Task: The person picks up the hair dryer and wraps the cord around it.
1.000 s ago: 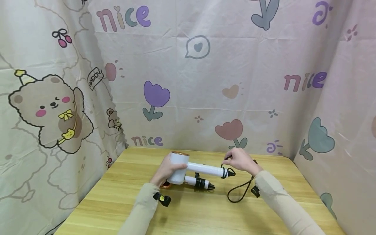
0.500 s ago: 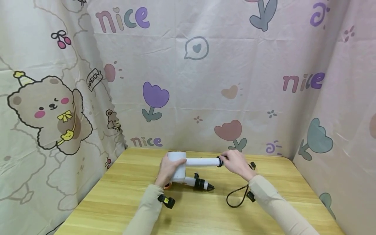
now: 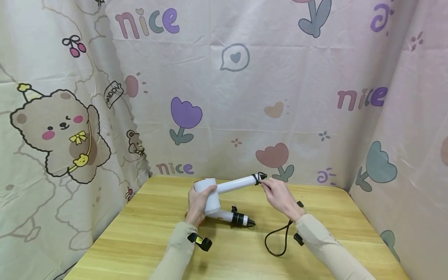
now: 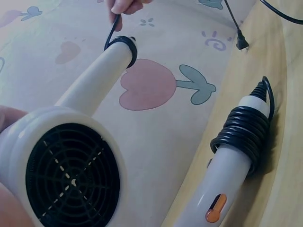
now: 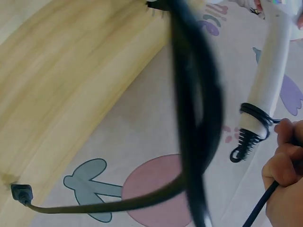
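A white hair dryer (image 3: 236,184) is in my left hand (image 3: 197,205), which grips it round the barrel, its handle slanting up to the right. In the left wrist view the dark round grille (image 4: 73,175) of its barrel faces the camera. At the handle's tip a couple of turns of black cord (image 5: 255,113) are wound. My right hand (image 3: 281,197), just off that tip, pinches the cord, and a loose loop hangs below the hand. A second white hair dryer (image 4: 227,172) lies on the table, its own cord coiled tightly round its handle.
The wooden table (image 3: 140,241) reaches back to a printed curtain (image 3: 224,147), with more curtain at both sides. The loose cord ends in a black plug (image 5: 22,193). Orange parts show beside my left wrist, mostly hidden.
The held dryer's handle has swung from sloping slightly down to pointing up. My right hand has carried the cord round the handle's tip, and the hanging loop has dropped lower.
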`<state>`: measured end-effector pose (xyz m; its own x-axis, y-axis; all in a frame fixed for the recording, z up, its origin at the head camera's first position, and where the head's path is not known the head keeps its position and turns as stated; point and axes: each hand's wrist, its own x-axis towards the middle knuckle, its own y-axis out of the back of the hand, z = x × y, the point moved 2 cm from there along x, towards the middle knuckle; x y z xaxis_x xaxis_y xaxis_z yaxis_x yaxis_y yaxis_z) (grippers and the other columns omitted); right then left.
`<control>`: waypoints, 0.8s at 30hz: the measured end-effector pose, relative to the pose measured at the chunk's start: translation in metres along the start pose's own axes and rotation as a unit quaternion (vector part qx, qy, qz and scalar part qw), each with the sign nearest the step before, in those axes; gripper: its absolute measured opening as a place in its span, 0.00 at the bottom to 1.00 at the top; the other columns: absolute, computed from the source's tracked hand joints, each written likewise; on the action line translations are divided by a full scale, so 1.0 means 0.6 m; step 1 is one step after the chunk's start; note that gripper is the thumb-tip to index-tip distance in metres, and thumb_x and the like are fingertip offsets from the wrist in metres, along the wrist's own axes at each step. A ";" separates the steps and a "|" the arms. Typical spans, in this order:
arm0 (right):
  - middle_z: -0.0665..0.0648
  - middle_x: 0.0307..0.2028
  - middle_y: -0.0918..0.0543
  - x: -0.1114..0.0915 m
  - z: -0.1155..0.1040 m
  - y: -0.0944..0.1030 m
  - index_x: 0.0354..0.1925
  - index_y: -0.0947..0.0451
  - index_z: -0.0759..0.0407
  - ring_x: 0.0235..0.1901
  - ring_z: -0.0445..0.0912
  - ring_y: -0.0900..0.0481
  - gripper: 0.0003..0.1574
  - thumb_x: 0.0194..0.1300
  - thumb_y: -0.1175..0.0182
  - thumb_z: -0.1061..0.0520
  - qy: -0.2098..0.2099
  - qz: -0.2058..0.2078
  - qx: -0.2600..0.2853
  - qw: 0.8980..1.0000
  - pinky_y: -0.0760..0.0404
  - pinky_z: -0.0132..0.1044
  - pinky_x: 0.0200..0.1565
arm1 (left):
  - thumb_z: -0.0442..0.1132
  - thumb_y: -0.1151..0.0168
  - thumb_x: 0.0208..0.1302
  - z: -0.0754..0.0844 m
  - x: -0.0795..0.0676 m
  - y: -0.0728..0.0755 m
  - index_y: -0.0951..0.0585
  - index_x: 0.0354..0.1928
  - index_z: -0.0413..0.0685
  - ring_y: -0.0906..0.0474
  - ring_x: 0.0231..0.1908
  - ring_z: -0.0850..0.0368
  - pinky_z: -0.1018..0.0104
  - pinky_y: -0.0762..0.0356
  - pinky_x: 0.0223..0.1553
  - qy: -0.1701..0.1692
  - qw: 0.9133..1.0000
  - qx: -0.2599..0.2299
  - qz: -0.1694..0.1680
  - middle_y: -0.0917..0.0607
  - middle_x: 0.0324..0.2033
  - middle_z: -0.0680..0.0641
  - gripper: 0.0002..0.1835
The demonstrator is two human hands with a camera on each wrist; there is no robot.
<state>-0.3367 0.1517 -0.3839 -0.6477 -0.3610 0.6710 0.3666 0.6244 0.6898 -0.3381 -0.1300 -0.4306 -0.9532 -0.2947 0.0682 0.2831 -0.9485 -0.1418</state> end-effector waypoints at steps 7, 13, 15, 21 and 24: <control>0.53 0.38 0.14 -0.015 0.015 0.001 0.45 0.15 0.63 0.27 0.36 0.28 0.10 0.67 0.40 0.64 0.042 0.018 0.051 0.998 0.27 0.29 0.28 | 0.51 0.25 0.50 0.005 -0.001 0.003 0.32 0.62 0.46 0.20 0.38 0.50 0.59 0.15 0.34 0.024 1.000 0.006 -0.010 0.23 0.49 0.38 0.39; 0.49 0.34 0.16 -0.020 0.015 -0.002 0.47 0.16 0.62 0.24 0.34 0.31 0.12 0.69 0.42 0.63 0.034 -0.018 0.075 0.996 0.30 0.27 0.25 | 0.57 0.23 0.46 0.010 0.000 0.005 0.30 0.61 0.47 0.19 0.36 0.50 0.58 0.15 0.33 0.022 0.999 0.028 -0.012 0.22 0.48 0.38 0.43; 0.48 0.33 0.17 -0.021 0.013 -0.003 0.48 0.16 0.62 0.24 0.34 0.31 0.12 0.69 0.42 0.62 0.022 -0.025 0.086 0.996 0.30 0.27 0.24 | 0.57 0.23 0.46 0.010 0.000 0.006 0.30 0.61 0.46 0.19 0.37 0.50 0.59 0.15 0.33 0.023 0.999 0.032 -0.012 0.21 0.47 0.38 0.43; 0.49 0.34 0.17 -0.023 0.010 -0.002 0.48 0.16 0.61 0.24 0.34 0.30 0.12 0.70 0.43 0.62 0.002 -0.021 0.100 0.995 0.27 0.28 0.25 | 0.53 0.24 0.49 0.007 0.001 0.007 0.30 0.60 0.45 0.20 0.38 0.50 0.58 0.15 0.34 0.021 1.000 0.013 -0.011 0.22 0.48 0.39 0.39; 0.48 0.30 0.18 -0.024 0.011 -0.001 0.46 0.15 0.59 0.23 0.34 0.30 0.11 0.71 0.44 0.61 -0.017 -0.022 0.108 0.994 0.27 0.28 0.24 | 0.53 0.24 0.50 0.006 0.003 0.008 0.30 0.59 0.43 0.19 0.35 0.51 0.57 0.14 0.33 0.020 1.000 -0.011 -0.004 0.22 0.46 0.39 0.38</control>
<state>-0.3319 0.1612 -0.3956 -0.6837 -0.3706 0.6287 0.1872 0.7436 0.6419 -0.3379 -0.1354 -0.4275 -0.9590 -0.2817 0.0298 0.2734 -0.9481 -0.1626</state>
